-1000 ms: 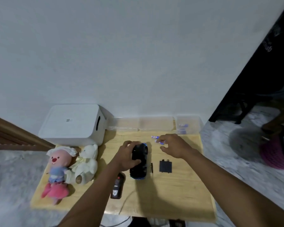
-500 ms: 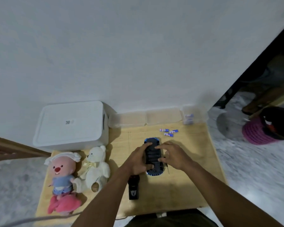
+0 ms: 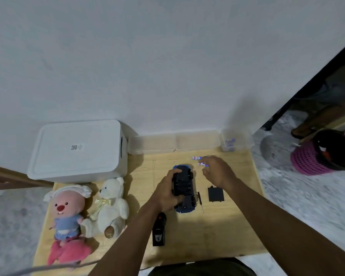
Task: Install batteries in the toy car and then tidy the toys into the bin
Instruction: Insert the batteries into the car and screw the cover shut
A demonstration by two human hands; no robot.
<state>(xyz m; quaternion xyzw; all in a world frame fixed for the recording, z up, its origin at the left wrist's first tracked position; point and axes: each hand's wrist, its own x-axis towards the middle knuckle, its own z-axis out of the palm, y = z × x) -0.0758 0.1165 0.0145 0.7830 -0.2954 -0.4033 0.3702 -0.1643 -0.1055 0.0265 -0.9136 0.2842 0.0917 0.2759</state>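
Head view: right hand [image 3: 217, 170], fingers [image 3: 206, 170] spread and empty, just short of batteries [image 3: 199, 160] lying crosswise beyond fingertips; left hand [image 3: 167, 191] clamping upturned toy car [image 3: 184, 189].

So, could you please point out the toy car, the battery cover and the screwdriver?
toy car [image 3: 184, 188]: head view, dark underside facing up.
battery cover [image 3: 216, 194]: head view, middle of the flat black panel.
screwdriver [image 3: 199, 197]: head view, dark handle.

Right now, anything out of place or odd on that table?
Nothing damaged or spilled. The toy car lies belly-up under the left hand, its black battery cover off and lying to its right beside a small screwdriver. Loose batteries lie by the right hand. All fits mid-install.
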